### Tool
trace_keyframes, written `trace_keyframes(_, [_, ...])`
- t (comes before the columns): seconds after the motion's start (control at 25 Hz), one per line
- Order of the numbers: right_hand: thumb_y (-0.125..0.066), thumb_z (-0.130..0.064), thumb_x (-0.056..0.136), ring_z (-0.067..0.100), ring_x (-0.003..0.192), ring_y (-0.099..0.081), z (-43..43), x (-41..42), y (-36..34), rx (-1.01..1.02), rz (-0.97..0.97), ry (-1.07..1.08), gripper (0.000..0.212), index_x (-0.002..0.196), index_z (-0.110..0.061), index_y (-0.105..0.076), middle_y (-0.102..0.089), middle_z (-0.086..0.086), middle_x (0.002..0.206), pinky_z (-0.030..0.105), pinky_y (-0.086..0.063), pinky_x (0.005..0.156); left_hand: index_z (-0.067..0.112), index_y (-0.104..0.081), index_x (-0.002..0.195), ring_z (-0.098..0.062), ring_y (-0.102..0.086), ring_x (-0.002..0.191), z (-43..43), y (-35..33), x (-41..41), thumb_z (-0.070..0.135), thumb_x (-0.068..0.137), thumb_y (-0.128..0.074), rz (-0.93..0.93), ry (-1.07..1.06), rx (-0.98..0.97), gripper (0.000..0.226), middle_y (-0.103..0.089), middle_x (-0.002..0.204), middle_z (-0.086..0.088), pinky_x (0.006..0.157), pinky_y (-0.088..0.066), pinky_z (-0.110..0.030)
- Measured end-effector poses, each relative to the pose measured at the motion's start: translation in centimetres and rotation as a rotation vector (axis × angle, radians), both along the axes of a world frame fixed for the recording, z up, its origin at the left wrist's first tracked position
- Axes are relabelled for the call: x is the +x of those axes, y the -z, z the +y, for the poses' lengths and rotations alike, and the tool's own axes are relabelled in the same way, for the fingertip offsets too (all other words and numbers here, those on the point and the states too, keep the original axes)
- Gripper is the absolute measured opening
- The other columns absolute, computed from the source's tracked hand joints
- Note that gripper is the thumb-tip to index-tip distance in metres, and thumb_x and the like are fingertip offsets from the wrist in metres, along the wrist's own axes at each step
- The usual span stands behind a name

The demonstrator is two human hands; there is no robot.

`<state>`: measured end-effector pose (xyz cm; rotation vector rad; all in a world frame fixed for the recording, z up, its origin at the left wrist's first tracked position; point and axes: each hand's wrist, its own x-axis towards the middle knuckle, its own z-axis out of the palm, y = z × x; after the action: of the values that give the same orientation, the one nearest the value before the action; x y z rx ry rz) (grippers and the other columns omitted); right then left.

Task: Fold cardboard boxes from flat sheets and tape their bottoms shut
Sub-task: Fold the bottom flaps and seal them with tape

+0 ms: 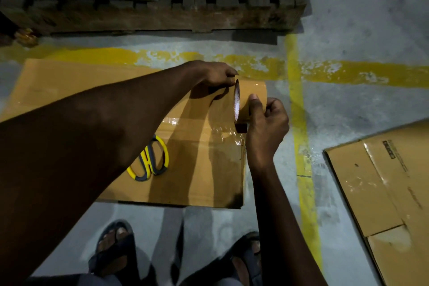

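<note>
Here, both hands hold the wide brown packing-tape roll (251, 102) just above the right end of the flat brown cardboard box (69, 83) on the grey concrete floor (348, 118). The left hand (216, 76) pinches its rim, and the right hand (267, 127) wraps its glossy face. The roll looks light, stiff and slick, so it is probably best gripped through the core. Yellow-handled scissors (151, 160) lie on the matte board.

Both forearms (104, 127) are bare all the way to the frame edge. Dark open-toe strap sandals (113, 253) on both feet, greyish trousers (97, 282) at the bottom.
</note>
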<state>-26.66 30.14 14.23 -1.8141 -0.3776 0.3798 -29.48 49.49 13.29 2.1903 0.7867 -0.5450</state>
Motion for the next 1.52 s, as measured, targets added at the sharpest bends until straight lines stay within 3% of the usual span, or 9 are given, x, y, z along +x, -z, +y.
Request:
trace_keyframes(0.16, [-0.066, -0.027, 0.085, 0.001, 0.055, -0.053, -1.3, 0.0, 0.0, -0.008, -0.024, -0.198, 0.016, 0.078, -0.015, -0.058, -0.058, -0.009, 0.063, 0.016, -0.04, 0.053, 0.015, -0.057, 0.118, -0.027, -0.053, 0.108, -0.7, 0.4, -0.5, 0.026, 0.101, -0.041, -0.041, -0.041, 0.129, 0.026, -0.059, 0.119, -0.01, 0.09, -0.039, -0.04])
trace_keyframes(0.28, [-0.068, -0.026, 0.085, 0.0, 0.05, -0.047, -3.0, 0.1, -0.4, -0.013, -0.075, -0.217, 0.021, 0.071, -0.014, -0.058, -0.052, -0.009, 0.058, 0.015, -0.034, 0.05, 0.035, -0.052, 0.102, -0.031, -0.05, 0.117, -1.0, 1.4, -1.3, 0.039, 0.099, -0.039, -0.06, -0.091, 0.316, 0.014, -0.059, 0.12, -0.006, 0.1, -0.03, -0.052])
trace_keyframes(0.4, [-0.065, -0.035, 0.082, 0.009, 0.057, -0.051, -5.6, -0.8, -0.5, -0.052, -0.052, -0.201, 0.024, 0.071, -0.015, -0.057, -0.058, -0.003, 0.063, 0.025, -0.04, 0.054, 0.035, -0.054, 0.115, -0.031, -0.047, 0.122, -1.6, 1.7, -1.2, 0.042, 0.099, -0.039, -0.033, -0.138, 0.353, 0.023, -0.057, 0.129, -0.005, 0.099, -0.026, -0.052])
trace_keyframes(0.56, [-0.064, -0.03, 0.078, 0.009, 0.061, -0.055, -9.2, -2.7, -1.1, -0.011, 0.11, -0.215, 0.013, 0.073, -0.019, -0.06, -0.063, -0.005, 0.067, 0.023, -0.043, 0.057, 0.036, -0.053, 0.124, -0.034, -0.044, 0.126, -2.4, 1.5, -1.2, 0.042, 0.1, -0.038, -0.035, -0.179, 0.404, 0.029, -0.053, 0.136, -0.008, 0.102, -0.024, -0.052])
trace_keyframes(0.88, [-0.065, -0.019, 0.093, 0.0, 0.054, -0.049, -11.3, -4.3, -1.4, -0.061, 0.108, -0.216, 0.026, 0.077, 0.0, -0.058, -0.059, 0.004, 0.068, 0.008, -0.036, 0.049, 0.019, -0.005, 0.154, -0.037, 0.0, 0.147, -8.8, 0.2, -5.8, 0.041, 0.099, -0.035, -0.017, -0.015, 0.545, 0.067, 0.0, 0.162, -0.011, 0.116, 0.0, -0.057])
trace_keyframes(1.08, [-0.063, -0.014, 0.088, 0.0, 0.054, -0.055, -11.9, -4.5, -1.7, -0.033, 0.163, -0.26, 0.015, 0.075, -0.012, -0.056, -0.058, -0.001, 0.065, 0.01, -0.039, 0.051, 0.012, 0.007, 0.153, -0.033, 0.012, 0.147, -19.4, 0.1, -15.2, 0.07, 0.082, -0.039, 0.012, 0.273, 0.499, 0.102, 0.018, 0.159, -0.013, 0.117, 0.003, -0.053])
trace_keyframes(1.28, [-0.063, -0.019, 0.091, -0.002, 0.063, -0.064, -12.8, -5.2, -1.9, -0.075, 0.119, -0.332, 0.01, 0.084, -0.014, -0.066, -0.067, -0.007, 0.071, 0.014, -0.047, 0.059, 0.011, 0.019, 0.15, -0.042, 0.011, 0.145, -22.9, 1.7, -16.8, 0.025, 0.095, -0.046, 0.053, 0.324, 0.689, 0.087, 0.025, 0.157, -0.017, 0.117, -0.011, -0.056])
trace_keyframes(1.4, [-0.063, -0.032, 0.089, 0.005, 0.068, -0.066, -14.1, -5.9, -2.1, -0.145, 0.055, -0.344, 0.013, 0.078, -0.025, -0.063, -0.067, -0.009, 0.071, 0.022, -0.048, 0.061, 0.012, 0.021, 0.149, -0.041, 0.012, 0.146, -23.4, 1.8, -16.5, 0.017, 0.097, -0.042, 0.086, 0.291, 0.71, 0.083, 0.024, 0.157, -0.014, 0.117, -0.011, -0.056])
trace_keyframes(1.52, [-0.065, -0.03, 0.088, -0.005, 0.059, -0.058, -15.9, -6.4, -2.6, -0.165, 0.065, -0.319, 0.018, 0.073, -0.021, -0.06, -0.063, -0.008, 0.066, 0.014, -0.04, 0.055, 0.015, 0.02, 0.15, -0.04, 0.012, 0.146, -23.6, 1.6, -16.5, 0.02, 0.097, -0.042, 0.128, 0.27, 0.699, 0.081, 0.025, 0.158, -0.012, 0.117, -0.011, -0.056])
